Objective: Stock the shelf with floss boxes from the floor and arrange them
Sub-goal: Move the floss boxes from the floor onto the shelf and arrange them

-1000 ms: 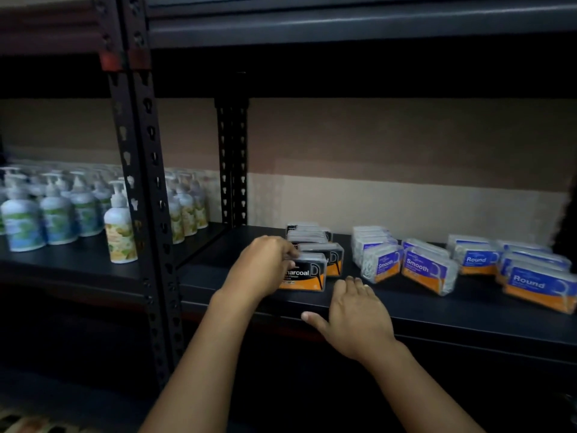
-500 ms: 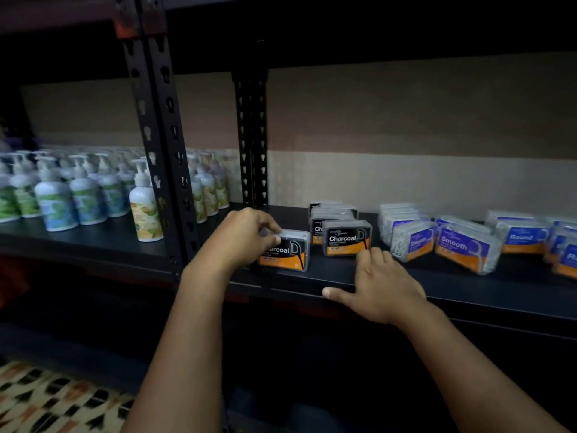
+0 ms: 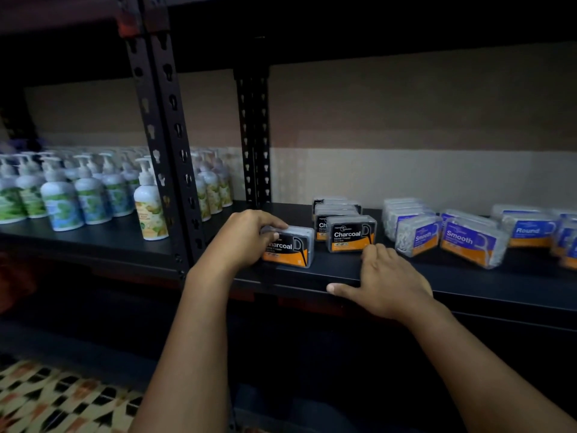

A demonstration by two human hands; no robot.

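Shifted left of its row since a second ago, the Charcoal box (image 3: 288,246) stays pinched in the left hand (image 3: 246,237), starting a new column, while the flat-fingered right hand (image 3: 387,282) steadies on the shelf (image 3: 312,278).

left hand (image 3: 246,237) grips Charcoal floss box (image 3: 288,246) at near shelf (image 3: 327,270) edge | right hand (image 3: 387,284) rests flat on shelf lip, fingertips near second Charcoal box (image 3: 349,234) | Smooth boxes (image 3: 468,242), Round boxes (image 3: 530,229) to right | pump bottles (image 3: 90,195) far left
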